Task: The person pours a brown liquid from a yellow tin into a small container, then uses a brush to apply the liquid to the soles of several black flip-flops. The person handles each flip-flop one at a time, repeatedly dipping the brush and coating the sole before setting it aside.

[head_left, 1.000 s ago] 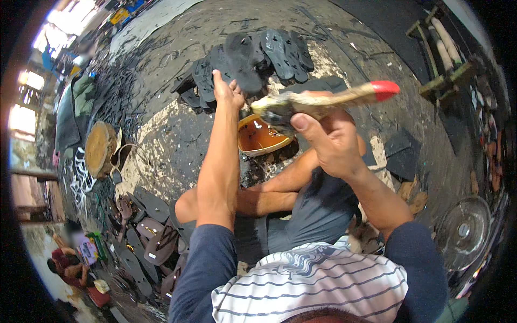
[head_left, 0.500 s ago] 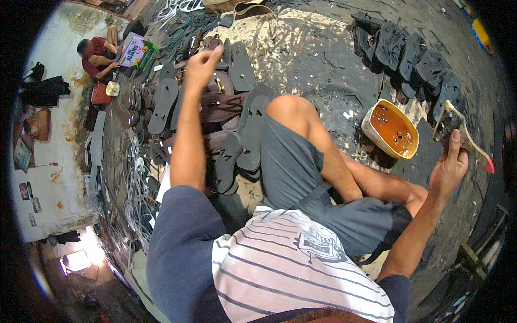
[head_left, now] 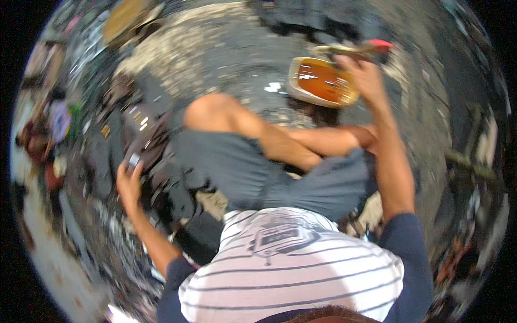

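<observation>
My right hand [head_left: 366,78] grips a flat brush [head_left: 353,51] with a red handle tip. It is over the far right side of a pale tub [head_left: 293,81] of orange-brown liquid [head_left: 323,81]. At the left, my left hand [head_left: 129,185] pinches a small whitish piece [head_left: 134,160] between thumb and finger; motion blur hides what kind it is. Just beyond those fingers lie dark sandals [head_left: 148,137], with more dark soles [head_left: 175,196] nearer my crossed legs.
Rows of dark sandals [head_left: 318,19] lie at the far side, behind the tub. A person [head_left: 37,137] sits at the far left beside a printed box [head_left: 61,121]. Scraps and strips [head_left: 116,258] litter the floor at lower left. Wooden pieces [head_left: 474,156] stand at right.
The head view has turned right. My right hand has brought the brush from beside the tub to over it. My left hand has drawn back from the sandals, now with the whitish piece showing.
</observation>
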The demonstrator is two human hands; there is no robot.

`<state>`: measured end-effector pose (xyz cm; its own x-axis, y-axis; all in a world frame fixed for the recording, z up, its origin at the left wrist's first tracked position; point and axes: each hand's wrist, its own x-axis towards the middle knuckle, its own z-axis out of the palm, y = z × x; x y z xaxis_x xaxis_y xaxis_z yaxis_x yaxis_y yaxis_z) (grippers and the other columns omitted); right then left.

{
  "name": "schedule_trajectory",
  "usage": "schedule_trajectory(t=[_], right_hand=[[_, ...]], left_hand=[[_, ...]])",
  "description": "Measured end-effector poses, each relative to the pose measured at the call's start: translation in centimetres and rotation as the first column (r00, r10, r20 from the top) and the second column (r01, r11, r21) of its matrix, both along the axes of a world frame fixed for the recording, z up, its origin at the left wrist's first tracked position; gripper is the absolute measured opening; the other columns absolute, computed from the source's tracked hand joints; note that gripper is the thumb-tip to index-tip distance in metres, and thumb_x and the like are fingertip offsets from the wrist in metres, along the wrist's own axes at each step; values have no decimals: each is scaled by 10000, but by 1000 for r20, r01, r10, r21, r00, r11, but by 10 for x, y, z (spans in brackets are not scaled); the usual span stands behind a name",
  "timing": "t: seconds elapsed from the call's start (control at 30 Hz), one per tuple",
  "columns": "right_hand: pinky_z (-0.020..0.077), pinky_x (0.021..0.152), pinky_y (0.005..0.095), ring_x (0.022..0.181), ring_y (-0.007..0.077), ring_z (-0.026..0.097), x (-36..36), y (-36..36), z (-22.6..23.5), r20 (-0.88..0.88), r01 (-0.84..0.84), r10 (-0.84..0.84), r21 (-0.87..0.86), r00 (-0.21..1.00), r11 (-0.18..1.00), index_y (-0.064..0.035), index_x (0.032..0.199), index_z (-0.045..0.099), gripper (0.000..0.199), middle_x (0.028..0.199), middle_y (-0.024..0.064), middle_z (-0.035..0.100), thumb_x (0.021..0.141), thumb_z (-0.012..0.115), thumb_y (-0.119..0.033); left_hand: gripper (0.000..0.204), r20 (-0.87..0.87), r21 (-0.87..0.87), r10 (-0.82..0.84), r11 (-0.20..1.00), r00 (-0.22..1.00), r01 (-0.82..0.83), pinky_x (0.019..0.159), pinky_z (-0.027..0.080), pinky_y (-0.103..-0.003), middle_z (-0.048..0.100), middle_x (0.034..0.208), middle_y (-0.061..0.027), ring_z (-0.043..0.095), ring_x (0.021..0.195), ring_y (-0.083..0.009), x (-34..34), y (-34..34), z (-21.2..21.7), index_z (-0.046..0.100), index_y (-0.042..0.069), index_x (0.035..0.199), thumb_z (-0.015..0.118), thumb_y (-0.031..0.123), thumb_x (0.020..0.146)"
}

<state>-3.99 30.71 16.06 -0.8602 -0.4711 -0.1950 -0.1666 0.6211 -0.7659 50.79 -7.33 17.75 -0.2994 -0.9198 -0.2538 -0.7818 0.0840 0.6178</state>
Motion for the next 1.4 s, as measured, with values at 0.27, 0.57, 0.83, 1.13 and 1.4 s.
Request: schedule_trajectory(t=[0.27,0.57,0.83,1.13,1.4], right_hand=[[549,902,395,994,266,736,9,-8,-50,-292,-142,291,442,911,886,-79,1105,769,293,1020,151,771,928,761,-312],[505,976,342,1079,168,663,-21,71,29,-236,-207,396,564,888,800,-28,1218,713,351,1164,66,744,964,754,-266],[529,930,301,1064,150,653,-15,71,140,-162,59,-165,-516,973,854,1,1312,650,338,1185,70,710,1014,681,-157],[452,1012,301,1116,140,618,-2,79,77,-115,203,-301,-512,947,835,0,1240,709,445,1181,64,720,960,762,-342],[509,840,286,912,128,660,24,25,62,47,256,-333,-744,942,617,29,1130,743,436,1011,78,754,940,778,-363]], left_hand=[[250,-800,-274,-156,954,579,-122,1072,472,-373,638,1337,-167,612,1230,-244,-53,17,58,549,41,1253,564,227,1086],[705,-338,-248,-130,968,932,45,1059,450,-369,541,1458,-176,561,1243,-265,-45,20,-53,390,-22,1535,705,306,996],[464,-364,-590,-517,771,775,237,1071,479,-373,543,1474,-165,568,1279,-276,-154,51,125,490,-8,1481,424,269,1113],[660,37,-438,-786,543,618,717,1172,284,-498,414,1565,-237,400,1408,-406,-187,99,45,532,53,1473,579,519,1008],[831,-195,-479,-693,685,694,549,1123,417,-427,475,1560,-211,525,1346,-336,-233,127,61,437,-10,1541,812,289,862]])
